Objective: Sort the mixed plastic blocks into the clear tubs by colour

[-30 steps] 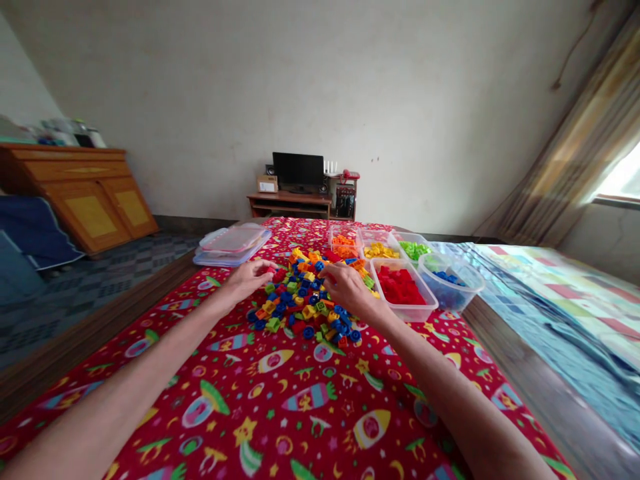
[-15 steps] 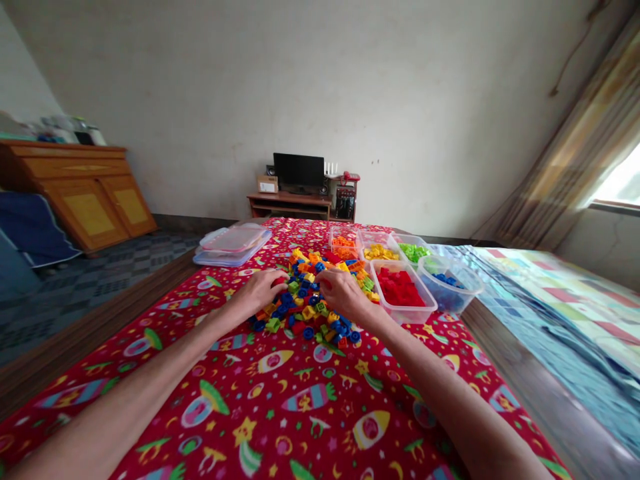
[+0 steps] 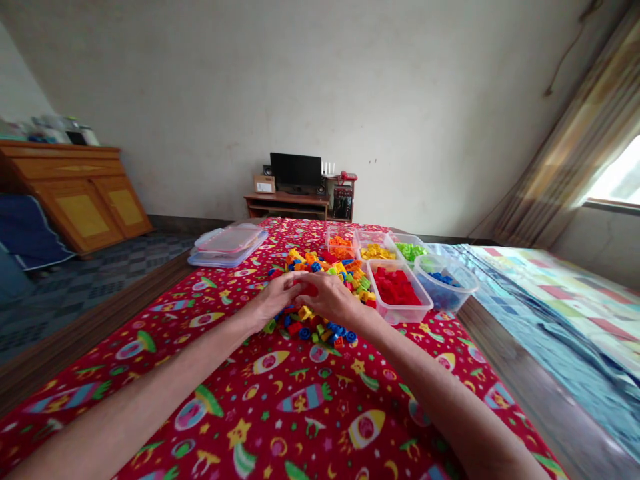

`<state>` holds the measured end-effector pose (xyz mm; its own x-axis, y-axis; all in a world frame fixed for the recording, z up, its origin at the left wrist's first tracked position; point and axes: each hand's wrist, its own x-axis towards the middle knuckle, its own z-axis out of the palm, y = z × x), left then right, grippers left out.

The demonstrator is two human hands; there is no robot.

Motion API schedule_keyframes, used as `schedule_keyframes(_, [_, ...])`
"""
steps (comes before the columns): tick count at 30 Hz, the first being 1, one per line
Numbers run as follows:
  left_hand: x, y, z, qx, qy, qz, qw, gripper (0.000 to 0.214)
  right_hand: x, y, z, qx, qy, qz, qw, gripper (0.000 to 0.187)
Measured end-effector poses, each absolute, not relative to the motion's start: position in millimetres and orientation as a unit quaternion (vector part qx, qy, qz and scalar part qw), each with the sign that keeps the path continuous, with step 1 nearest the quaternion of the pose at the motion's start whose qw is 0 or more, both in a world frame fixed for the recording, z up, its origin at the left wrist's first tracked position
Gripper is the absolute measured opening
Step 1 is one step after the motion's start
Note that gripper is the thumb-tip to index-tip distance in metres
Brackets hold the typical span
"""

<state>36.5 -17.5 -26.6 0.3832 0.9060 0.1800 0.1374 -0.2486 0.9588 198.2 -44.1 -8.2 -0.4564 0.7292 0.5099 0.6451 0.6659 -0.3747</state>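
A heap of mixed toy building blocks in blue, yellow, orange, green and red lies on the red patterned cloth. Over the heap my left hand and my right hand meet, fingertips touching or nearly so. Red building blocks show between the hands, under the curled fingers of the right. The fingers of both hands are bent closed around them; how many blocks each holds is hidden.
Right of the heap stand clear boxes of sorted blocks: a red-filled box, a yellow-filled box, an orange-filled box, a green-filled box and a round tub of blue blocks. Stacked lids lie at left.
My left hand has moved right, carrying a red block, and my right hand has shifted slightly left. The two hands, apart before, now come together over the heap.
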Motion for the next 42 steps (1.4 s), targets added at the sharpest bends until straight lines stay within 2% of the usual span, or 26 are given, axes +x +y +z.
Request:
schedule_keyframes(7, [35,-13,-39,0.707,0.401,0.388,0.434,0.071,198,-51,-1,-0.409,-0.872,0.067,0.262,0.02])
schedule_keyframes(12, [42,-32,-27,0.737,0.402,0.316,0.443,0.061,197,-53,0,-0.417,-0.871,0.087,0.243,0.011])
schedule_keyframes(16, [37,-33,-5,0.775,0.412,0.282,0.387,0.061,211,-49,9,-0.442,-0.848,0.038,0.289,0.014])
schedule_keyframes(19, [20,-17,4,0.82,0.432,0.281,0.248,0.058,237,-42,22,-0.498,-0.805,-0.031,0.32,0.019])
schedule_keyframes(21, [7,-4,4,0.845,0.434,0.27,0.157,0.046,259,-37,30,-0.55,-0.776,-0.063,0.301,0.021])
schedule_keyframes(23, [-2,6,1,0.862,0.423,0.253,0.117,0.036,281,-32,36,-0.602,-0.747,-0.088,0.268,0.022])
schedule_keyframes(31, [5,3,-17,0.913,0.353,0.17,0.115,0.024,340,-24,30,-0.696,-0.7,-0.075,0.138,0.029])
schedule_keyframes(42, [5,0,-28,0.927,0.348,0.139,0.013,0.016,273,-49,46,-0.636,-0.751,-0.105,0.144,0.029])
